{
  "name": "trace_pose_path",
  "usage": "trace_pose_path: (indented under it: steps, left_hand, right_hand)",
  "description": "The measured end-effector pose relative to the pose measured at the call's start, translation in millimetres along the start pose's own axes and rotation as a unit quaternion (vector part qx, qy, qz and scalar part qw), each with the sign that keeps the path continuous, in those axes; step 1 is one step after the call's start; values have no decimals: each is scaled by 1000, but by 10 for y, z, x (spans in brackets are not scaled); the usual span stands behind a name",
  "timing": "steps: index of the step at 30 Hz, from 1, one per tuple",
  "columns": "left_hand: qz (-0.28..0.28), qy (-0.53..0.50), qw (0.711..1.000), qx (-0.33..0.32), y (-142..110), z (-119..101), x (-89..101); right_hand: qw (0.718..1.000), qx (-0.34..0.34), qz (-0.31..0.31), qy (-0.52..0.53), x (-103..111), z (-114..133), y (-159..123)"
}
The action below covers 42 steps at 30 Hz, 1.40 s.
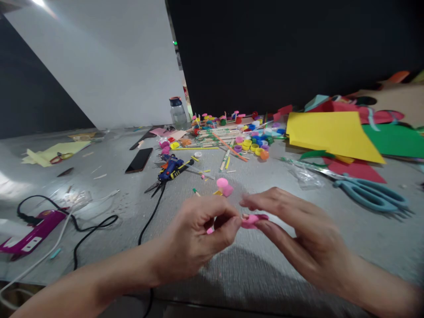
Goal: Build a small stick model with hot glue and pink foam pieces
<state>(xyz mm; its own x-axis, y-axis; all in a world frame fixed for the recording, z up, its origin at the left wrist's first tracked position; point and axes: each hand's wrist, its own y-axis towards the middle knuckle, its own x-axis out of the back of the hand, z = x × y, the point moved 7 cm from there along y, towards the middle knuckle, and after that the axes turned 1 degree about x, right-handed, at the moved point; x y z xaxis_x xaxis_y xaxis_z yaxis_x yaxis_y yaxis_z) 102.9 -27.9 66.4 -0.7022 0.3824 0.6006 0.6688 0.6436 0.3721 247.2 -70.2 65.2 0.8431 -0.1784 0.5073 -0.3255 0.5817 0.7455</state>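
In the head view, my left hand (210,225) is closed in a pinch on one end of a small pink craft piece (251,221), which looks like foam or paper with a pale bit at its top. My right hand (301,234) has its fingers spread, and its thumb tip touches the other end of that piece; the fingertips are blurred. Another bit of pink shows within the curl of my left hand. Just beyond the hands lie pink discs (223,185) and a yellow piece (218,192), partly hidden by my left hand.
Blue-handled scissors (371,192) lie right, near yellow paper (324,134). Left are a blue glue gun (170,168) with a black cord, a phone (139,160) and a magenta power strip (36,232). Bottle caps (255,148), sticks (225,159) and a bottle (178,111) stand behind.
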Motion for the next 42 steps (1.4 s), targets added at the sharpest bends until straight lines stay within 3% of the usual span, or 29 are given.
trace_pose_path:
  steps: [7, 20, 25, 30, 33, 37, 40, 42]
  left_hand:
    - [-10, 36, 998, -58, 2, -115, 12]
    - [-16, 27, 999, -35, 43, -103, -9]
    - [-11, 32, 999, -34, 48, -91, 1]
    - [-9, 64, 996, -59, 50, -147, 10]
    - [5, 54, 998, -12, 77, -92, -5]
    - [23, -45, 992, 114, 172, 149, -84]
    - [84, -202, 953, 208, 231, 357, -286]
    - [88, -279, 926, 238, 270, 440, -369]
  right_hand:
    - [1000, 18, 9, 8, 20, 58, 11]
    - [994, 71, 32, -77, -80, 109, -7]
    - [997, -65, 21, 40, -38, -48, 18]
    - [961, -199, 42, 190, -94, -188, 9]
    - [933, -258, 27, 249, -145, -312, -44]
    - [910, -300, -37, 285, -164, -503, -90]
    - [915, -298, -49, 266, -138, -597, -78]
    - [919, -297, -47, 255, -107, -653, -73]
